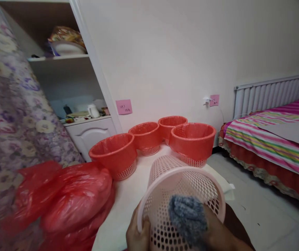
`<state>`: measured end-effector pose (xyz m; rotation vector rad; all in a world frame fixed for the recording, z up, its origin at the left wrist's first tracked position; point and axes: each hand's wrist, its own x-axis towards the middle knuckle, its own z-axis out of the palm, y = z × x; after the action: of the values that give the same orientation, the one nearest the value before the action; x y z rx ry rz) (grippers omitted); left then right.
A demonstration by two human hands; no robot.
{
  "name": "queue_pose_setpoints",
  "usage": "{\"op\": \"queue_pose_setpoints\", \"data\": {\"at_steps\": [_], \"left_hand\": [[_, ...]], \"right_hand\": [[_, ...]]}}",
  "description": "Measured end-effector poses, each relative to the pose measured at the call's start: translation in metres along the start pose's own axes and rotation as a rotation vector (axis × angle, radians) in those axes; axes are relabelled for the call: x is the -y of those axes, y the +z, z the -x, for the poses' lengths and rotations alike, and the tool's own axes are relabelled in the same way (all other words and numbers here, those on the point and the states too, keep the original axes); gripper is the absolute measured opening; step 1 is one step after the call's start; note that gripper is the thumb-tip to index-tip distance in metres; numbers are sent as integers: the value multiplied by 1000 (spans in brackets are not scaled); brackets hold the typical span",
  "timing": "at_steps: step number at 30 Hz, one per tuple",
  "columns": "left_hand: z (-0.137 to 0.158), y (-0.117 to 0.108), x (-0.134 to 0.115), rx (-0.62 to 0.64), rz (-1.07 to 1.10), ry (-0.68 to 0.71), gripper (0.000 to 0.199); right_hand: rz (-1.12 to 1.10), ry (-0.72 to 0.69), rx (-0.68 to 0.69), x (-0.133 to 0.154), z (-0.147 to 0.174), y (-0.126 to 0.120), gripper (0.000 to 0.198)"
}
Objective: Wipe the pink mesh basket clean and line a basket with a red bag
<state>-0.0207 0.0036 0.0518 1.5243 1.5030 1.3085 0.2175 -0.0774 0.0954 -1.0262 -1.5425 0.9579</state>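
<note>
My left hand (136, 233) grips the rim of a pale pink perforated basket (165, 174), which is tilted with its mouth toward me over a white table (128, 198). Inside the mouth my right hand (218, 234) holds a grey fluffy cloth (187, 216) against the basket's inner wall. Beyond it on the table stand several pink baskets lined with red plastic bags (114, 151), (193, 139), (145, 134), (172, 123).
A heap of red plastic bags (68, 198) lies at the table's left. A floral fabric (5, 115) hangs on the left. A white cupboard (86, 132) with shelves stands behind. A bed with striped cover (272, 139) and a radiator (272, 94) are on the right.
</note>
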Motion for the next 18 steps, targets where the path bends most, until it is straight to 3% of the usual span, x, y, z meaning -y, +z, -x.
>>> {"op": "queue_pose_setpoints", "data": {"at_steps": [2, 4, 5, 6, 10, 14, 18], "left_hand": [[0, -6, -4, 7, -10, 43, 51], [2, -7, -6, 18, -15, 104, 48], [3, -7, -6, 17, -26, 129, 48], [5, -5, -6, 14, -40, 148, 47], [8, 7, -4, -77, -84, 225, 43], [14, 20, 2, -140, -31, 368, 39], [17, 23, 8, -181, -118, 332, 38]], "right_hand": [[35, -197, -256, 14, -4, -12, 69], [225, -401, -510, 29, -13, -19, 65], [352, -468, -568, 37, -19, -19, 63], [482, -513, -559, 45, -26, -18, 63], [798, -524, -237, 70, -49, 4, 77], [817, -514, -90, 77, -56, 31, 63], [807, -508, -3, 76, -62, 38, 53]]}}
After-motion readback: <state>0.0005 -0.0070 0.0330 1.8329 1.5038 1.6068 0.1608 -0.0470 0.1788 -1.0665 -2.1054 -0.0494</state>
